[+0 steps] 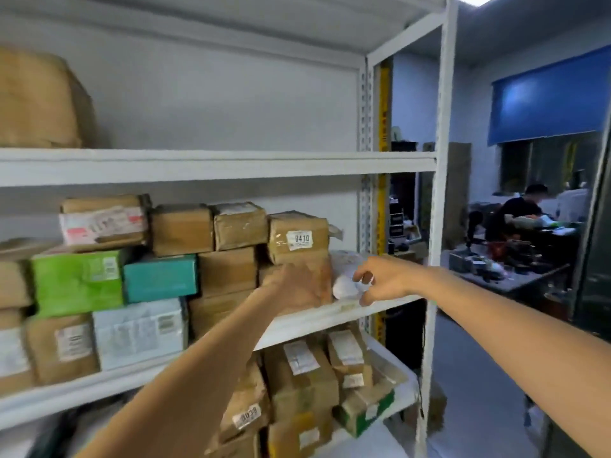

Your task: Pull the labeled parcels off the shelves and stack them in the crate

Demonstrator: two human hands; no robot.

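Brown taped parcels fill the middle shelf point(330, 317) of a white rack. One box at the right end of the row carries a label reading 0410 point(299, 238). My left hand point(292, 287) lies flat against the brown parcel point(322, 279) under it, its fingers blurred. My right hand point(385, 279) reaches in from the right, fingers curled around the edge of a white soft parcel point(344, 287) at the shelf's right end. The lower shelf holds more labeled parcels point(304, 375). No crate is in view.
A green box point(77, 280), a teal box point(160, 277) and a white box point(139, 333) sit further left. A big brown parcel point(39, 100) rests on the upper shelf. The rack's white upright point(436, 226) stands right of my hands. A person sits at a cluttered desk point(515, 256) behind.
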